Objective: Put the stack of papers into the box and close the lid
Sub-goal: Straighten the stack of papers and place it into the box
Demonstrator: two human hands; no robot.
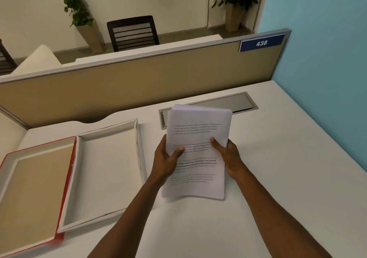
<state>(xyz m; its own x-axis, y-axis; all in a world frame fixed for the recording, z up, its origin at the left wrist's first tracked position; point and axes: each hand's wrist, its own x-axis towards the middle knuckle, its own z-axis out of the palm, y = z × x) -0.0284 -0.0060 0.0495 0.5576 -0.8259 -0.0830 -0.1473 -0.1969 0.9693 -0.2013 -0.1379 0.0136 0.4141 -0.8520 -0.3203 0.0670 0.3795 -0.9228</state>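
I hold a stack of printed white papers [198,138] above the white desk, text side up. My left hand [165,158] grips its left edge with the thumb on top. My right hand [228,154] grips the right edge the same way. To the left lies the open box: its shallow white tray [139,150] is empty, and its red-edged lid [74,154] lies flat beside it, inside facing up, joined along the tray's left side.
A grey cable hatch [238,102] is set into the desk [278,168] behind the papers. A tan partition [139,82] with a blue "438" sign [261,43] bounds the desk's far edge. A blue wall [327,58] stands on the right.
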